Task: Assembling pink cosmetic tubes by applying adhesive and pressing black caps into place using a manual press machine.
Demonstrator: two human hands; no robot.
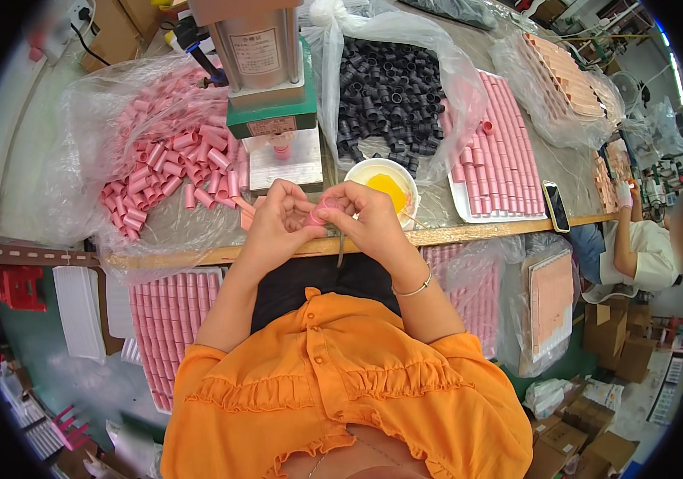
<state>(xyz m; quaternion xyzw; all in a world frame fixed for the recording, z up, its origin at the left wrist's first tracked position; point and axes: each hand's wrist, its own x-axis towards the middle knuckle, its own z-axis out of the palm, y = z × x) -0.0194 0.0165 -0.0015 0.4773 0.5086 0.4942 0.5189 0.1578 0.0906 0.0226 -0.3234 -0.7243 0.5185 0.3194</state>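
Observation:
My left hand (276,219) and my right hand (361,215) meet at the table's front edge, both closed around one small pink tube (322,214). A thin stick (340,247) hangs down from my right hand. Just behind my hands stands a small press (265,76) with a pink tube (281,148) on its metal base. To the right of it sits a white bowl (361,172) holding yellow stuff.
A clear bag of loose pink tubes (170,152) lies at left, a bag of black tubes (389,92) behind the bowl, and a tray of rowed pink tubes (497,160) at right beside a phone (556,206). Another tray (170,319) sits below the table. A person (645,239) works at far right.

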